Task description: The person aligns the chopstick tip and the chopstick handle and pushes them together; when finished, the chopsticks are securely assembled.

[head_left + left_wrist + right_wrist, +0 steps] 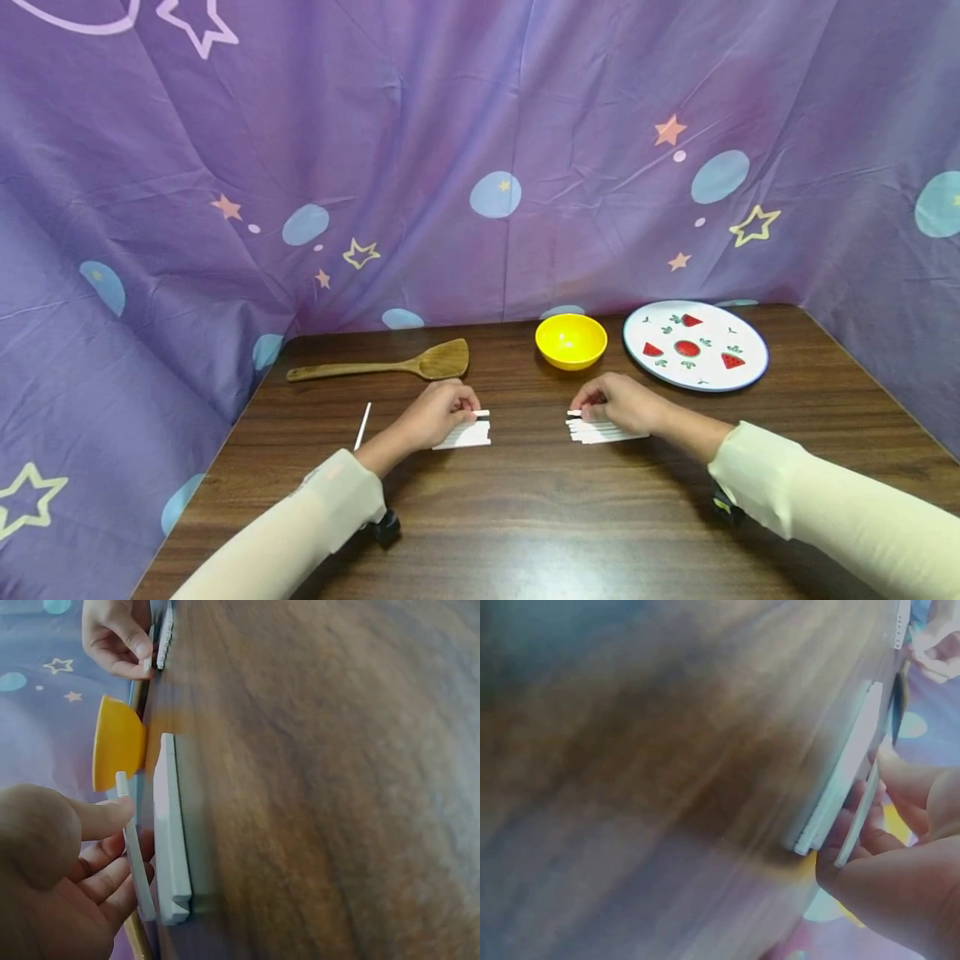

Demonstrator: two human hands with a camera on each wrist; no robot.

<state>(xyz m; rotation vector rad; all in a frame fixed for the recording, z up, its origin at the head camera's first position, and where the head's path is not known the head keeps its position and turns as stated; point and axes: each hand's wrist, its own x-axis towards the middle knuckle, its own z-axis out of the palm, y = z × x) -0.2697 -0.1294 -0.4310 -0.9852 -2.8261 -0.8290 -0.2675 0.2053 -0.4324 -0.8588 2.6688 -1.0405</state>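
Observation:
My left hand pinches a thin white stick between thumb and fingers. This stick is just beyond a flat row of white sticks lying side by side on the table. On the other side, my right hand pinches another white stick at the far edge of a second row of white sticks. Part of each row is hidden under the hand in the head view. A single white stick lies apart, left of my left hand and partly covered by the forearm.
A wooden spatula lies behind my left hand. At the back stand a yellow bowl and, right of it, a white plate with watermelon prints. The brown table meets a purple patterned cloth at its back and sides.

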